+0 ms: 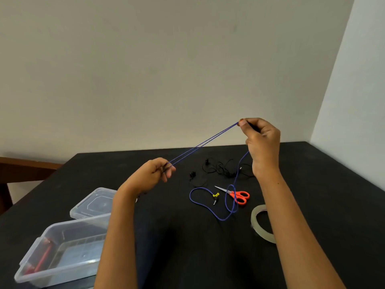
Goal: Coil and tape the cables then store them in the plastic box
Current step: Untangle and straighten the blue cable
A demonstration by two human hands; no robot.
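Now stretching a blue cable [204, 143] taut between two hands, above the tabletop [166, 236].
Pinching the doubled strands low with the left hand [154, 174], high with the right hand [260, 140]; trailing the rest down into loops across red scissors [239, 197], near the tape [258, 224]; black earphones [223, 170] behind, box [52, 247] and lid [93, 203] far left.

Plain off-white wall [166, 59] fills upper frame; brighter wall [358, 80] at right, meeting in a corner. Black bench [187, 236] below. Brown wooden furniture [23, 167] at mid left.
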